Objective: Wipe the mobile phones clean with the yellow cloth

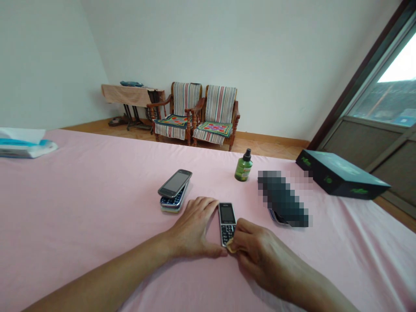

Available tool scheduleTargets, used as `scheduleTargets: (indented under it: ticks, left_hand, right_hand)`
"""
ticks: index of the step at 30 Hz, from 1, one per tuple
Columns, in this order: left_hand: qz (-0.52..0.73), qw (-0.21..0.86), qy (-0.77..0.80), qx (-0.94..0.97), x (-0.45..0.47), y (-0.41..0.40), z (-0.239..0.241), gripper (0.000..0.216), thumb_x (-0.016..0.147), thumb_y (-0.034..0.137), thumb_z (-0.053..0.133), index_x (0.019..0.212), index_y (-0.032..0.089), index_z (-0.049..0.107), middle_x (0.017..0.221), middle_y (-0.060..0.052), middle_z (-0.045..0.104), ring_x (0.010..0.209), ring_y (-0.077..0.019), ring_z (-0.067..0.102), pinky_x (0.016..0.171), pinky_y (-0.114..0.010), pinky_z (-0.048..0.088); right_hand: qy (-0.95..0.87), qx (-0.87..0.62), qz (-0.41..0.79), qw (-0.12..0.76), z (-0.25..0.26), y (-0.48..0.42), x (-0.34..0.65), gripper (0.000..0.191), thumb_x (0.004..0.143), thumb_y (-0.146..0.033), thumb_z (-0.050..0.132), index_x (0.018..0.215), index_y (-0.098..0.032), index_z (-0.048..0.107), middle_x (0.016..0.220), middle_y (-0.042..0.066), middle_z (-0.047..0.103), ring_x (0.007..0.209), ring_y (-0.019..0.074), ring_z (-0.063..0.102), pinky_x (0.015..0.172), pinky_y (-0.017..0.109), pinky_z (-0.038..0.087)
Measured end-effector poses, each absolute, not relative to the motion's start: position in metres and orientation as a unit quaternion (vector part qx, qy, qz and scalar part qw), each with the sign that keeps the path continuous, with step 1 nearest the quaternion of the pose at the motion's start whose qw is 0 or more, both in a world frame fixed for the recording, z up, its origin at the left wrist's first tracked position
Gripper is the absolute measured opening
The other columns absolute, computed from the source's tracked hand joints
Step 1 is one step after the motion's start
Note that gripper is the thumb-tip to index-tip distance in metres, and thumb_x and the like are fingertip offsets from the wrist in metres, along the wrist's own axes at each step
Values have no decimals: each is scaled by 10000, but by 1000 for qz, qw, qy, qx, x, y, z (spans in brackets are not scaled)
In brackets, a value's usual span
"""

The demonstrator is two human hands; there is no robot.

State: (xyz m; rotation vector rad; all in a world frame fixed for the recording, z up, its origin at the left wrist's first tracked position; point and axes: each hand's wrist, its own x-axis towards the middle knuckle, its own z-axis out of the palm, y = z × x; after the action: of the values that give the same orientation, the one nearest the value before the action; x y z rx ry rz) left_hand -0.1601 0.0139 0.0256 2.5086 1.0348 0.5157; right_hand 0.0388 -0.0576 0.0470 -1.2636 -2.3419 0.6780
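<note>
A black keypad mobile phone [227, 214] with a silver edge lies face up on the pink cloth. My left hand [195, 229] steadies it, fingertips at the upper left edge and thumb by the bottom end. Pinched in my right hand [256, 247] is a small yellowish cloth [230, 246], pressed against the lower keys; most of it is hidden by the fingers. Just beyond my left hand sits a stack of phones, a grey touchscreen phone [175, 183] tilted on top of a phone with blue keys [173, 200].
A green spray bottle [243, 167] stands upright beyond the phone. To the right are a blurred-out dark object [282, 199] and a black box [341, 173]. A white and blue packet [26, 148] lies far left. Two wooden chairs [214, 112] stand by the wall past the pink-covered surface [81, 195].
</note>
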Motion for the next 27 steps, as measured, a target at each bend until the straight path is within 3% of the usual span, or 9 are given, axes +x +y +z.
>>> scheduleTargets:
  ticks: [6,14,20,27]
  left_hand:
    - [177,189,370,892,-160,15,27,1002,483,548,854,1327,207,436,1321,-125,499,1194,-356,450,1005,-473,354]
    - [181,182,360,897,-159,15,24,961,547,571,824,1334,183,432,1303,-133,511,1171,-342,458,989,-456,360]
    - [172,182,362,898,-161,17,25,1039,488,584,855,1341,178,423,1332,-141,493,1204,-350,437,1015,-460,344]
    - [173,181,363,897,-160,16,25,987,515,531,848,1340,190,427,1324,-134,497,1191,-345,450,999,-453,356]
  right_hand:
    - [-835,-455,246,188,50,-58,43,220,708,39,480,692,-178,516,848,1,521,724,114,510,621,228,369]
    - [-843,-453,216,194,38,-60,28,188,807,-12,476,765,-172,565,855,23,517,737,132,517,625,244,372]
    - [-838,-468,224,171,45,-59,40,206,739,23,499,709,-181,511,843,0,526,728,114,526,627,231,362]
    - [-848,-459,203,171,40,-61,30,163,823,-41,512,748,-184,531,862,17,537,753,130,531,634,240,365]
